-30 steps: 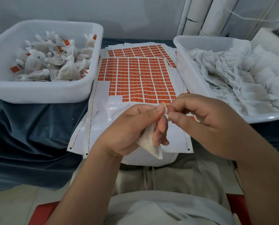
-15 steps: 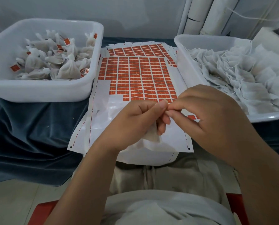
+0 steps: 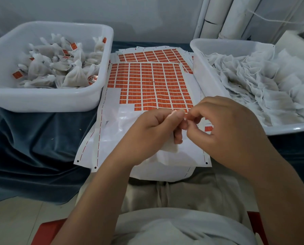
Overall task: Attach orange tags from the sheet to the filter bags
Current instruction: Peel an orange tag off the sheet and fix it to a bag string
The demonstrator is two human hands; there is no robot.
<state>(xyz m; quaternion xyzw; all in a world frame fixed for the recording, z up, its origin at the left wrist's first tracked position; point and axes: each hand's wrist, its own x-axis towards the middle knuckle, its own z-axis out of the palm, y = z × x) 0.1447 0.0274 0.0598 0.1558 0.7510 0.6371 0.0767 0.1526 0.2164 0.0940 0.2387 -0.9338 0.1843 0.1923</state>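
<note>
My left hand grips a white filter bag, most of it hidden in the palm, with one corner hanging below the fingers. My right hand meets it fingertip to fingertip and pinches something small at the bag's top; what it pinches is hidden. Both hands hover over the near, peeled part of the sheet of orange tags. A lone orange tag lies on the sheet beside my right hand.
A white tub at the left holds several tied bags with orange tags. A white tub at the right holds untagged filter bags. More tag sheets lie under the top one. Dark blue cloth covers the table.
Both hands have drifted slightly away from me over the sheet. The bag is drawn further into my left palm, so less of it hangs below. My right fingers have curled tighter at the bag's top.
</note>
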